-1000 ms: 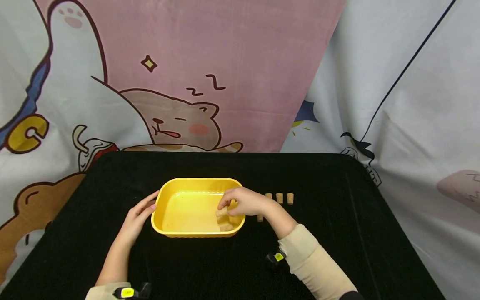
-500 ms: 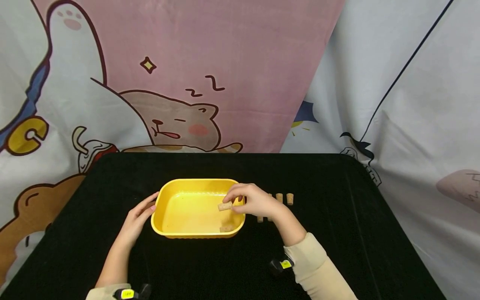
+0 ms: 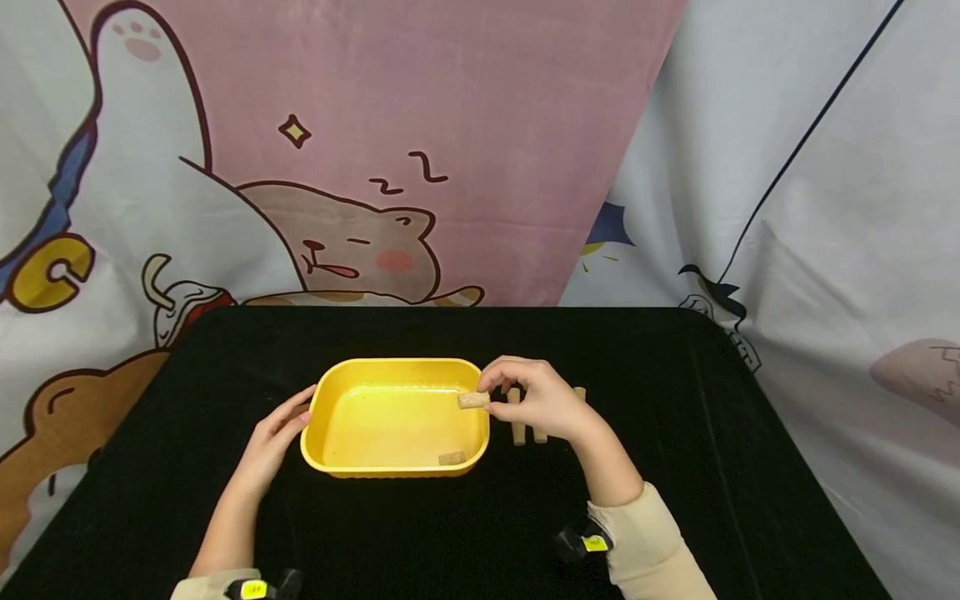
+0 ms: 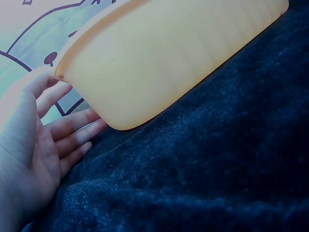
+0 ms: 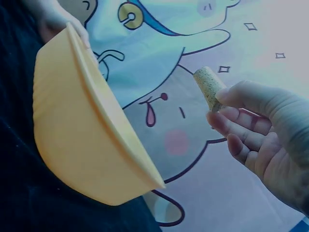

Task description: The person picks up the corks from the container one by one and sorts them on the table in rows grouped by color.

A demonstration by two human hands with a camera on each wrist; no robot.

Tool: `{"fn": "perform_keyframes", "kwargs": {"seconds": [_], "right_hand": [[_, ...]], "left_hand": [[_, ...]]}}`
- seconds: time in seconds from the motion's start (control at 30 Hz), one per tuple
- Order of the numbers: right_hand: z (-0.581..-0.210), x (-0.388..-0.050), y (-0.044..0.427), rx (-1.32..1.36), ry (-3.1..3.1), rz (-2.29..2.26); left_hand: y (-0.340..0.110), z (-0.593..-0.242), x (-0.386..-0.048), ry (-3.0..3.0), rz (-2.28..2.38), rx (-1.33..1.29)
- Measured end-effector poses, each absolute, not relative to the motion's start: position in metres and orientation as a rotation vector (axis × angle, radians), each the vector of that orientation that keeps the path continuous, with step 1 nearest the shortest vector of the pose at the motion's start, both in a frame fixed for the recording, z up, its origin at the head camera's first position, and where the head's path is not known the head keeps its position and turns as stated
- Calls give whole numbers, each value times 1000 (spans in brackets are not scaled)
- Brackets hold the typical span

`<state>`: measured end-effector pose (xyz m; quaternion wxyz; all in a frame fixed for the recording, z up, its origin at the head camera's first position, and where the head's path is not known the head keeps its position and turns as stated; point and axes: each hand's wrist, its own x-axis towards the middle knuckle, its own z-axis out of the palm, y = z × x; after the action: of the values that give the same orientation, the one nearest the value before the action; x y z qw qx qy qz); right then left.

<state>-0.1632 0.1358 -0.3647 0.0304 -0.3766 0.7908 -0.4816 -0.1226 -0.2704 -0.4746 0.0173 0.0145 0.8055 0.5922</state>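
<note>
In the head view a yellow plastic tub (image 3: 375, 467) stands on the black-covered table. My left hand (image 3: 272, 437) rests against its left end; in the left wrist view the extended fingers (image 4: 72, 125) touch the end wall near the rim. My right hand (image 3: 543, 396) pinches a tapered cork stopper (image 3: 472, 401) between thumb and fingertips, over the tub's right rim. The right wrist view shows this cork (image 5: 208, 89) raised, its wide end outward. Another cork (image 3: 452, 458) lies on its side in the tub's near right corner.
Several more corks stand right of the tub, partly covered by my right hand: one cork (image 3: 518, 433) near the rim, another cork (image 3: 541, 436) beside it, and a cork (image 3: 581, 392) farther back. A cartoon-printed curtain (image 3: 480, 150) hangs behind the table (image 3: 390, 542).
My right hand has lifted the pinched cork from inside the tub and carried it rightward to the right rim. The left hand, the tub and the lying cork stay where they were.
</note>
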Motion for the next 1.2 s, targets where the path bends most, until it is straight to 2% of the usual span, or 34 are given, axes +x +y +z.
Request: {"fn": "perform_keyframes", "kwargs": {"seconds": [0.33,0.57,0.77,1.03,1.2], "right_hand": [[-343,-155,158,-1110,2496,-1556],[-337,-163,180,-1157,2480,-1557],[-336,-167,196,-1068,2502,-1447],[-354,-177,216,-969,2402,-1387],[-370,-185,230,-1003,2421,-1302]], "left_hand": [[-270,-475,-121,2500,1842,41],[-271,-475,-121,2506,1833,51],[-271,-474,-122,2502,1835,51],[-270,-472,-122,2500,1827,36],[-268,-471,-120,2491,1830,32]]}}
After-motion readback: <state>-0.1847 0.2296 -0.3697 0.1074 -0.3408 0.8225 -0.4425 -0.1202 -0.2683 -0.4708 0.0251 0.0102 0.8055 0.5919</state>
